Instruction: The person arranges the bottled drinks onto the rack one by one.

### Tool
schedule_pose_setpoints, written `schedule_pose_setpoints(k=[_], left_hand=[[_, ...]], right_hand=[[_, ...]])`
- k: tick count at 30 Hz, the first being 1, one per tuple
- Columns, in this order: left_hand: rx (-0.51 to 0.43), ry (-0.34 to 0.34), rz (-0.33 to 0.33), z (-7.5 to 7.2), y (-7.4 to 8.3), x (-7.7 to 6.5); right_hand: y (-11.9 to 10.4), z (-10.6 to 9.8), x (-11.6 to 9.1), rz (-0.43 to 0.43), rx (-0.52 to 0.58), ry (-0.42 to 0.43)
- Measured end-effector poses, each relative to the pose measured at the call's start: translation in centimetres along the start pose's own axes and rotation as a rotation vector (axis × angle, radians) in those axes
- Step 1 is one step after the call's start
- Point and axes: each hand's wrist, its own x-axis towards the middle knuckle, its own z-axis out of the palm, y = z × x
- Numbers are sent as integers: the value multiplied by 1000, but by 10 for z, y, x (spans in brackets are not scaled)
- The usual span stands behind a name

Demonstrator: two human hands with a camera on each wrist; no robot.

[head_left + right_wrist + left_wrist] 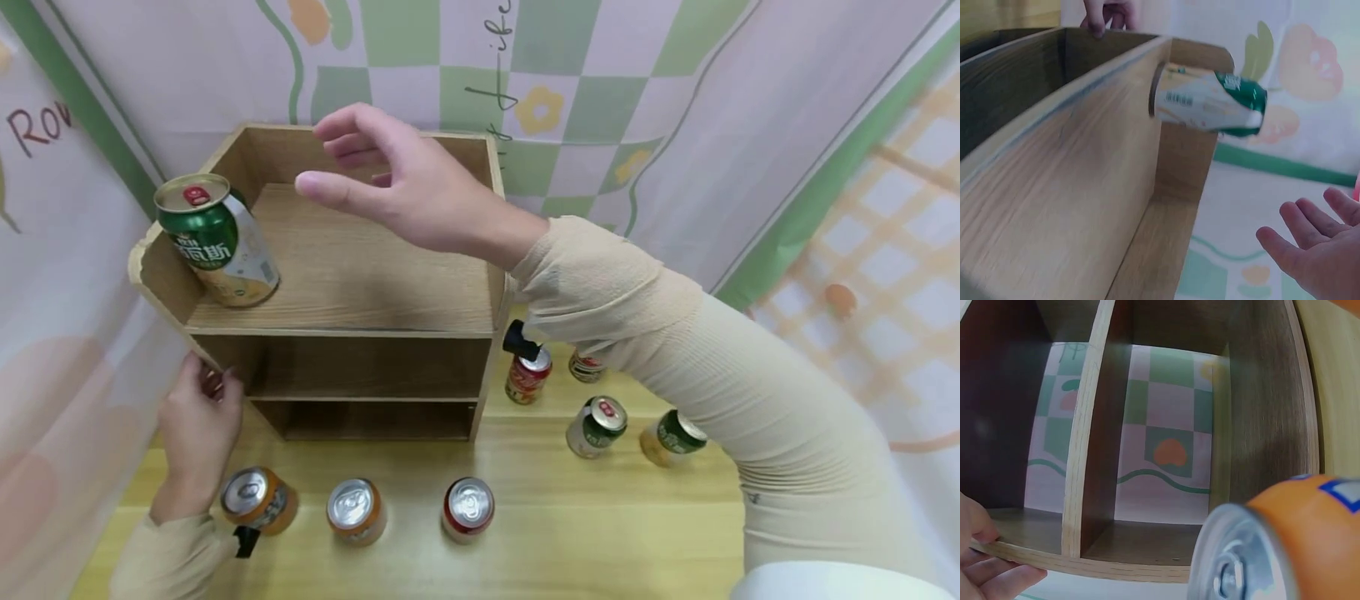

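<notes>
At six o'clock on the desk (570,525), in the near row, stands a red can (468,510), with an orange can (356,512) at seven. Toward eight, the left grip (198,425) pinches the side edge of the wooden shelf (345,332); holding that firmly seems wise, since a bump could shift it. Between nine and ten, a green can (225,246) stands upright on the top board (375,283), just beside the left wall (172,287). At eleven, the right grip (405,183) is empty, thumb parted from fingers, apart from that can. To keep the can standing, this grip does best to travel wide of it, sleeve (622,292) included.
</notes>
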Motion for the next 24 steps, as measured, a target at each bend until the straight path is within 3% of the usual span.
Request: schedule_pose_setpoints(k=[13, 24], left_hand=[[19, -15, -10, 0, 0, -4], [6, -1, 31, 4, 4, -5]], right_hand=[[18, -51, -43, -8, 109, 89], [28, -82, -77, 3, 49, 197]])
